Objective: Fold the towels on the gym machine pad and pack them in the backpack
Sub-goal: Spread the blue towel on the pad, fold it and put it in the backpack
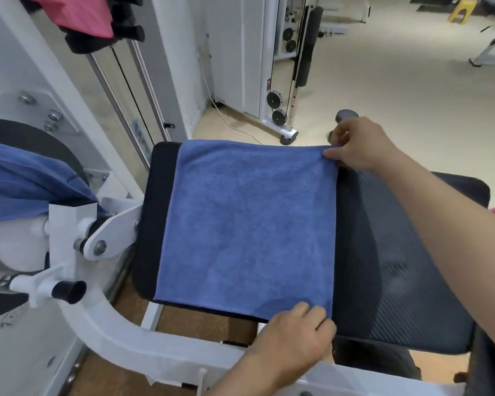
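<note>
Gym floor behind, pale beige, with a white cable machine (280,67) standing past the pad. Black machine pad (389,252) fills the middle of view, its right part ribbed and bare. Blue towel (246,224) lies flat on the pad's left part, roughly square, far edge near the pad's far rim, near edge at the pad's front rim.

My right hand (357,144) is at the towel's far right corner, fingers pinched on the fabric there. My left hand (295,335) is at the near right corner, fingers curled down on the towel edge; can't tell if it's gripping or just pressing.

Second blue towel (32,181) is draped over the white machine frame (97,315) at left, well apart from the pad. Pink cloth (80,12) hangs top left. Backpack isn't visible from here.
</note>
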